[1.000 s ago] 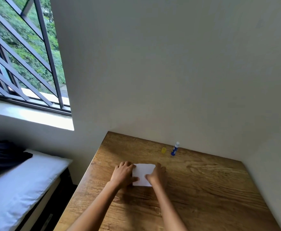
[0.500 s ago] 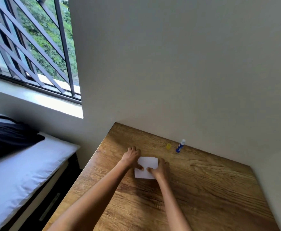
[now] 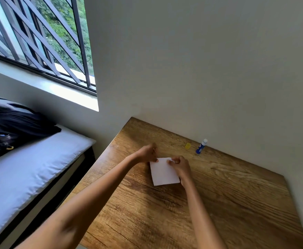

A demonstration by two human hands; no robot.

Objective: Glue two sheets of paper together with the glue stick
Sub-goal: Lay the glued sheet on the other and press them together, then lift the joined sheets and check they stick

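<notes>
A small white paper lies flat on the wooden table; I cannot tell how many sheets it is. My left hand pinches its far left corner. My right hand has curled fingers pressing on the far right part of the paper. A blue glue stick with a white tip stands uncapped near the wall, beyond my right hand. Its yellow cap sits just to the left of it.
The table stands in a corner, with walls along its far and right sides. Its left edge drops off toward a bed with a white mattress and a dark bag. A barred window is at the upper left.
The camera has shifted right and closer. Both hands moved from flat on the paper's sides to its far edge, with fingers now curled at the corners.
</notes>
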